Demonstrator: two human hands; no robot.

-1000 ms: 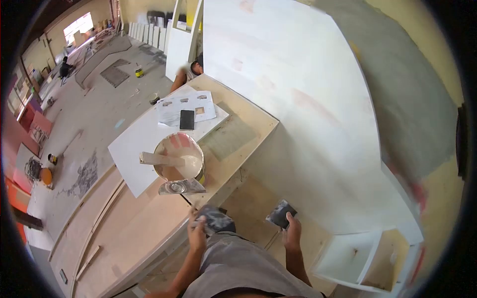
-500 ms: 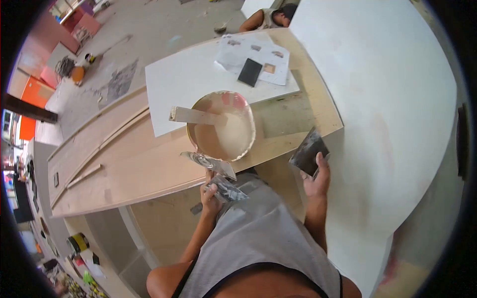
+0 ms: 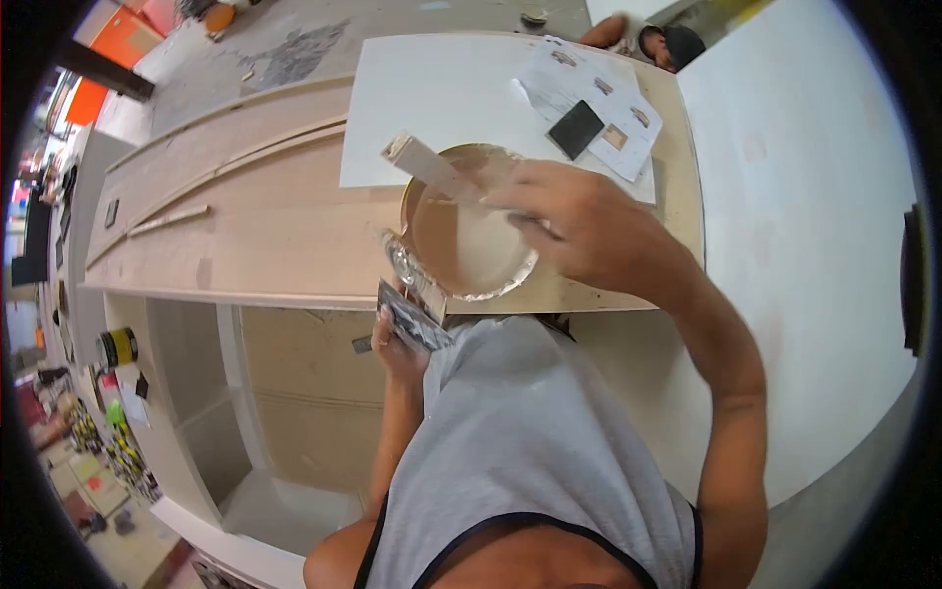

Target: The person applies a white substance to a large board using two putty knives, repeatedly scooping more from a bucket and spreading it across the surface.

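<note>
A round tub [image 3: 405,201] of pale, creamy filler stands at the front edge of the workbench. A flat wooden stick [image 3: 427,165] leans out of it over the far-left rim. My right hand [image 3: 579,221] is over the tub, blurred, its bent fingers close to the stick's lower part; I cannot tell what it holds. My left hand [image 3: 397,353] is closed on a flat filler-smeared scraper blade [image 3: 414,319] below the tub's near-left side. Between that blade and the rim is a bent silvery metal piece [image 3: 400,257] with ring marks.
On a white board [image 3: 392,88] lie printed sheets [image 3: 549,74] and a black rectangular pad [image 3: 576,130]. Thin wooden strips [image 3: 169,221] rest on the bench [image 3: 275,236]. A tall white panel [image 3: 805,255] stands at right. Another person [image 3: 648,41] is beyond the bench.
My right hand has moved up and left from beside the bench to over the tub; the dark blade it held no longer shows there. My left hand still holds its blade. The view has turned.
</note>
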